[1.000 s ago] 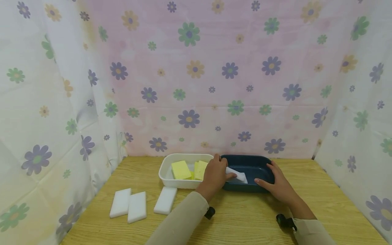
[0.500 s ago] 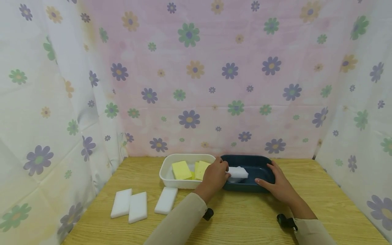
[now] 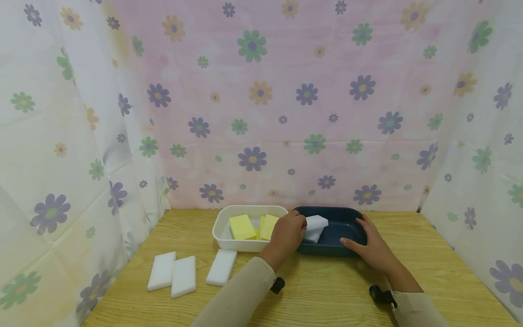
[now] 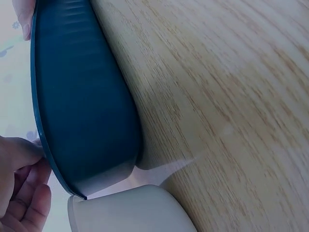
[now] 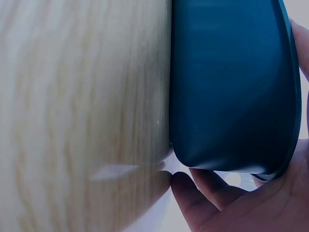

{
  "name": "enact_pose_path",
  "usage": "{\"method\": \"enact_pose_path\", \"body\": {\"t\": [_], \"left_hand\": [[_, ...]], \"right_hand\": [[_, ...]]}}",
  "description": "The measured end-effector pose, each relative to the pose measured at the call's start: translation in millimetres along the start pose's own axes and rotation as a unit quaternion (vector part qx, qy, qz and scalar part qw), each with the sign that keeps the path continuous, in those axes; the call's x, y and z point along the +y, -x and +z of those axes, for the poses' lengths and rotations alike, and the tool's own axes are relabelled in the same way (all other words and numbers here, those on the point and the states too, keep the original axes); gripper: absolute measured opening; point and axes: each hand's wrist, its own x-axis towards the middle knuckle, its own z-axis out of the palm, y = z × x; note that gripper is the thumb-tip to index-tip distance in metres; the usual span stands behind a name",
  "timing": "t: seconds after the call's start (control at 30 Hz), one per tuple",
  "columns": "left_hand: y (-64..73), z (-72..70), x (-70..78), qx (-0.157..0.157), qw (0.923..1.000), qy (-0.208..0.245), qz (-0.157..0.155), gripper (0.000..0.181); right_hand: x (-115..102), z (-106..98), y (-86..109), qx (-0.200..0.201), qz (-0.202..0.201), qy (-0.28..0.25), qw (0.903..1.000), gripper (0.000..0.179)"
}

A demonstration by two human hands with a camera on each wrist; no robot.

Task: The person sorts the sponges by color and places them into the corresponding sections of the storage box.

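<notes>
Head cam: 1 white block [image 3: 316, 222] inside 1 dark blue tray [image 3: 327, 249], tilted, at tray's L end; poss. a 2nd white pc underneath, can't tell. Directly R of left hand [image 3: 288, 231], against its fingers, w/ tray's open R half btwn block & right hand [image 3: 373, 245]. 2 bare hands total. Left: over tray's L end, fingers curled, pinching block's L edge, fingertips mostly hidden. Right: grasping tray's R end, thumb at near rim, fingers round far corner. L wrist cam: block hidden behind tray wall. R wrist cam: fingers bent round end wall.

Just L of blue tray, 1 white tray [image 3: 241, 245], touching or nearly so, w/ yellow sponges [image 3: 242, 227] inside, at least 3, partly overlapping. On wooden table [image 3: 327, 288], 3 loose white blocks [image 3: 184, 277]: 1 just in front of white tray, 2 side by side farther L. Also 2 beige sleeves [image 3: 241, 290], 2 small black devices [image 3: 278, 285] at wrists. Behind, floral curtain [image 3: 273, 122], green, purple & orange flowers.
</notes>
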Motion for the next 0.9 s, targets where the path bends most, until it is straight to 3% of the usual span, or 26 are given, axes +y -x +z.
{"method": "enact_pose_path", "body": {"t": [0.37,0.57,0.9], "left_hand": [[-3.6,2.3,5.9,0.004,0.9998,-0.012,-0.018,0.009],[-0.8,3.2,10.8,-0.018,0.9992,-0.035,-0.004,0.012],[5.7,-2.3,7.3,-0.017,0.9993,-0.033,0.004,0.016]], "right_hand": [[3.7,1.5,-1.5,0.003,-0.003,0.003,1.0000,0.104],[2.5,1.5,-1.1,0.005,-0.008,0.004,1.0000,0.103],[2.0,0.2,1.3,0.002,-0.008,0.000,1.0000,0.104]]}}
